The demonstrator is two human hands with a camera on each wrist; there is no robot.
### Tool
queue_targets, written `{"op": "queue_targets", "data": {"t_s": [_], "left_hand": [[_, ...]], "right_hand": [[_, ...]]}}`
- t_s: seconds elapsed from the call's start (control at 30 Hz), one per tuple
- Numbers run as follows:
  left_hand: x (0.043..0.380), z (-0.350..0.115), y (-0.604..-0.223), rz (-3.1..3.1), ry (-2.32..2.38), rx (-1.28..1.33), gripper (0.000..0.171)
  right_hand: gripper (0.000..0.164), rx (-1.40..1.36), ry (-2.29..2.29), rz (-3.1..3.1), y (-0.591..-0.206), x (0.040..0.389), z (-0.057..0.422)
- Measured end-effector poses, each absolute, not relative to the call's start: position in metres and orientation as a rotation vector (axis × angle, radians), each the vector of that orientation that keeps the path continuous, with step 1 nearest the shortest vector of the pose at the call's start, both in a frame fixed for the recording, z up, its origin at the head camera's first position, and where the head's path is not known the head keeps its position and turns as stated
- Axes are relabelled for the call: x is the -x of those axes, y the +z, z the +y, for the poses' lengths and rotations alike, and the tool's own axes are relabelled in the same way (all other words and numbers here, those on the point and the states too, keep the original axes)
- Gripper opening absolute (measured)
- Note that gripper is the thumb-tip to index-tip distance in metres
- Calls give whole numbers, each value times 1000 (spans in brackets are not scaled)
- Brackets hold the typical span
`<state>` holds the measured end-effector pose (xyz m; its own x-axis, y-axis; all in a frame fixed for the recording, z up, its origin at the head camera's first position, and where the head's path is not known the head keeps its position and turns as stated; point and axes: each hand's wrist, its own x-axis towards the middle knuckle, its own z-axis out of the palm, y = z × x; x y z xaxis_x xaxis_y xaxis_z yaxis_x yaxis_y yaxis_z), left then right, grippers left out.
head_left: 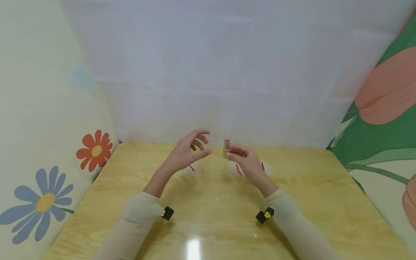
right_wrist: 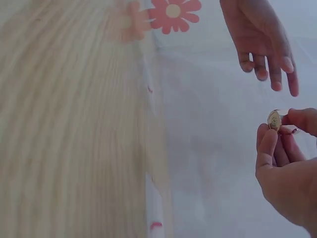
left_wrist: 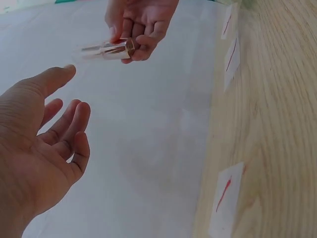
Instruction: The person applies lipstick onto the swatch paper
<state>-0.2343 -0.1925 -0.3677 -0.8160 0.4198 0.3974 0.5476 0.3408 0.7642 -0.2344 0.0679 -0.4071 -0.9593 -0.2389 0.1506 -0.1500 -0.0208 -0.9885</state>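
Between its thumb and fingers my right hand (head_left: 247, 161) pinches a lipstick-like tube (head_left: 226, 146), held up above the far part of the table. The left wrist view shows the tube (left_wrist: 109, 50) as clear, with a gold-brown end in the fingers. A round gold end (right_wrist: 274, 120) with a marking faces the right wrist camera. To the left of the tube, my left hand (head_left: 186, 151) hovers with fingers loosely bent and thumb apart. It holds nothing, and a gap separates it from the tube.
White paper pieces with red marks (head_left: 234, 169) lie on the wooden table (head_left: 211, 216) beneath the hands; the hands partly cover them. A white sheet (head_left: 211, 72) rises behind the table's far edge. Flower-patterned cloth (head_left: 45, 202) hangs at both sides.
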Motion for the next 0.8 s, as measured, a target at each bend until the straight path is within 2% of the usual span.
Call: {"op": "queue_targets", "data": {"t_s": [0.23, 0.43, 0.8], "left_hand": [[240, -197, -384, -2508, -1471, 836, 50], [245, -202, -385, -2534, -1458, 860, 44], [247, -203, -392, -2573, -1416, 893, 34]], "right_hand": [[39, 376, -2155, 2228, -398, 253, 100], [37, 326, -1995, 2437, -391, 275, 136], [36, 232, -1713, 2689, -421, 316, 204]]}}
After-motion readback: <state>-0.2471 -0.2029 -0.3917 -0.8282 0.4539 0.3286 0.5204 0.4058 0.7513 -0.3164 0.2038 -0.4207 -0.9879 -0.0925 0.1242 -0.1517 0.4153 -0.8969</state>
